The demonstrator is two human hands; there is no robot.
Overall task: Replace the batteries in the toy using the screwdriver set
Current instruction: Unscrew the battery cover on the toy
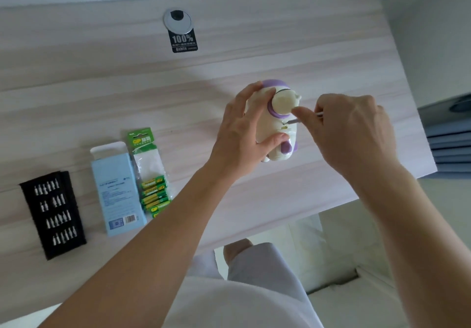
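Observation:
A cream and purple toy lies on its side near the right part of the wooden desk. My left hand grips its body, thumb on the lower side. My right hand pinches a thin metal screwdriver, whose tip touches the toy's underside. At the left lie a black tray of screwdriver bits, a light blue box and a green pack of batteries.
A round cable grommet with a black tag sits at the back of the desk. The desk's front edge runs diagonally just below my forearms. Blue-grey fabric lies past the right edge.

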